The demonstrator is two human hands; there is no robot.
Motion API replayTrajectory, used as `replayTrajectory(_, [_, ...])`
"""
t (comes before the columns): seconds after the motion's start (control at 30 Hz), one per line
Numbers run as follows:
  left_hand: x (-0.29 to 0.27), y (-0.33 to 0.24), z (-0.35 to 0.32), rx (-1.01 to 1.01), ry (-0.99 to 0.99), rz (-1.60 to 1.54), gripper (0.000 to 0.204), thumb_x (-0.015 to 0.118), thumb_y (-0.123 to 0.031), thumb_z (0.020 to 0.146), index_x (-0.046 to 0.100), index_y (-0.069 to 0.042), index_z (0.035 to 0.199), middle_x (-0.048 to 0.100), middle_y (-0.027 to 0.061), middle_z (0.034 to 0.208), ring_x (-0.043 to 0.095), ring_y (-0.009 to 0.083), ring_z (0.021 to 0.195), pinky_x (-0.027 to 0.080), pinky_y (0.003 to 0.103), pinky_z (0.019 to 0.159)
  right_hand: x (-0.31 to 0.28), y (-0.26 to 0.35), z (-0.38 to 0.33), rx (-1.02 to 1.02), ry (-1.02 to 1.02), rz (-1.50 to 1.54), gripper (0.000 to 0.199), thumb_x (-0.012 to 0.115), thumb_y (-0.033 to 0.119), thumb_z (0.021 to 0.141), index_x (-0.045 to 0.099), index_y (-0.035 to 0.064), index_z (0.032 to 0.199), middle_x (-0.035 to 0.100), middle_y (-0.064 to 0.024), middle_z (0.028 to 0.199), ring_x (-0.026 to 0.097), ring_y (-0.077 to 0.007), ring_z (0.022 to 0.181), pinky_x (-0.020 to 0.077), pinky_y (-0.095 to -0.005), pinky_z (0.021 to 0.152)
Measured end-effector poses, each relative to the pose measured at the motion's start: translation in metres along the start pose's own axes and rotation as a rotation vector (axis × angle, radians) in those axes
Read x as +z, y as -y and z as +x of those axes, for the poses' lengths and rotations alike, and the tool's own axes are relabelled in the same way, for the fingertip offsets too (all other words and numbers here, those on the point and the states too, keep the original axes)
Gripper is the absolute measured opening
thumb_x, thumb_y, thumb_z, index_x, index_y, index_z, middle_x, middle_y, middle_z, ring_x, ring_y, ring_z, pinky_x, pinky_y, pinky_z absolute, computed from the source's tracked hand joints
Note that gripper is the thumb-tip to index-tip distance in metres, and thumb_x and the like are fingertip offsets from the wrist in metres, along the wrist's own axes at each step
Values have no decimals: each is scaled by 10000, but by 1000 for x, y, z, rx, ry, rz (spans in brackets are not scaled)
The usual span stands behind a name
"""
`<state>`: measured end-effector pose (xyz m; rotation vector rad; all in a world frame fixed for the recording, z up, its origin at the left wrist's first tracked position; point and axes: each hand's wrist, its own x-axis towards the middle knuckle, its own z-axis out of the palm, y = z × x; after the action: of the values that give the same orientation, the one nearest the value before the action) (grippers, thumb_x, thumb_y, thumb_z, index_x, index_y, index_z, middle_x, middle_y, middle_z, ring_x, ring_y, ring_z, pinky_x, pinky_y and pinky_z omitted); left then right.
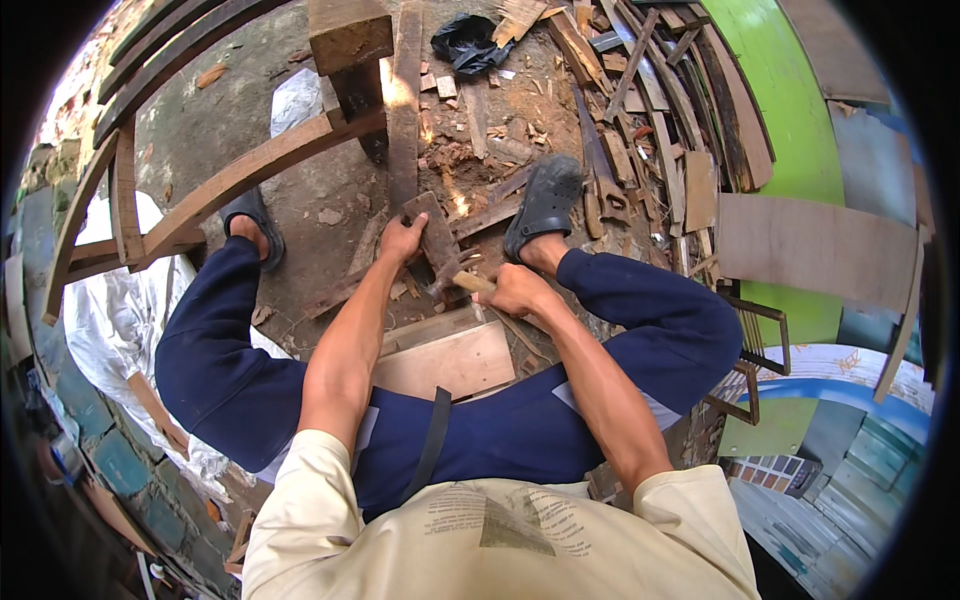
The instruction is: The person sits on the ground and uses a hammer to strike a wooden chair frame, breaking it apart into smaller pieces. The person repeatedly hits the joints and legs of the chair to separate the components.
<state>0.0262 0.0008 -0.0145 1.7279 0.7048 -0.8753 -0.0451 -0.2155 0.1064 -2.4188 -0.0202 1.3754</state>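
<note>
My left hand (pixel 403 238) is closed around the side of a short, dark wooden block (pixel 437 236), which stands between my feet. In my right hand (pixel 522 292) is a hammer (pixel 472 283), gripped by its pale wooden handle. Its head lies close to the lower end of the block; whether the two touch I cannot tell. Directly in front of my lap is a pale wooden board (pixel 447 362), which I seem to sit on or against. A long wooden bar (pixel 404 110) runs away from the block's far end.
A curved wooden frame (pixel 240 180) stands at the left, beside a thick timber post (pixel 350 40). Wood scraps and a handsaw (pixel 608 200) lie to the right, before a green panel (pixel 800 130). A black plastic bag (pixel 468 44) sits farther off. White sheeting (pixel 115 310) spreads at left.
</note>
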Motion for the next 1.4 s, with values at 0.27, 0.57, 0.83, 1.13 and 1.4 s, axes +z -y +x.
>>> replayTrajectory(0.27, [-11, 22, 24, -62, 59, -257, 624, 729, -380, 879, 546, 64, 1278, 635, 163, 1194, 655, 249, 990, 563, 377, 785, -77, 17, 28, -24, 230, 234, 629, 716, 642, 784, 760, 63, 1025, 665, -40, 687, 589, -131, 587, 451, -304, 529])
replayTrajectory(0.57, [-16, 17, 19, -30, 84, -236, 649, 751, -397, 855, 548, 64, 1265, 630, 169, 1188, 632, 244, 1015, 551, 355, 760, -113, -13, 66, 22, 451, 493, 401, 804, 375, 811, 741, 60, 1052, 623, -25, 658, 430, -66, 413, 297, -256, 373])
replayTrajectory(0.83, [-5, -13, 4, -73, 36, -191, 685, 754, -465, 829, 509, -4, 1272, 597, 150, 1193, 616, 239, 1009, 584, 313, 708, -133, -29, 83, 31, 547, 342, 394, 795, 398, 815, 736, 58, 1003, 647, -24, 697, 469, -74, 419, 323, -266, 369])
replayTrajectory(1.13, [-10, 6, 4, -24, 19, -235, 734, 764, -482, 818, 546, 55, 1268, 631, 171, 1158, 618, 240, 1021, 529, 363, 818, -122, -33, 95, -5, 613, 487, 401, 782, 379, 830, 713, 39, 1031, 646, -33, 718, 473, -67, 423, 319, -247, 359])
replayTrajectory(1.4, [-7, -9, -6, -32, 2, -223, 771, 770, -482, 811, 515, 62, 1293, 626, 184, 1156, 626, 244, 995, 535, 369, 793, -139, -40, 112, -8, 718, 453, 411, 767, 357, 847, 678, 27, 1074, 644, -41, 742, 488, -76, 432, 348, -243, 350])
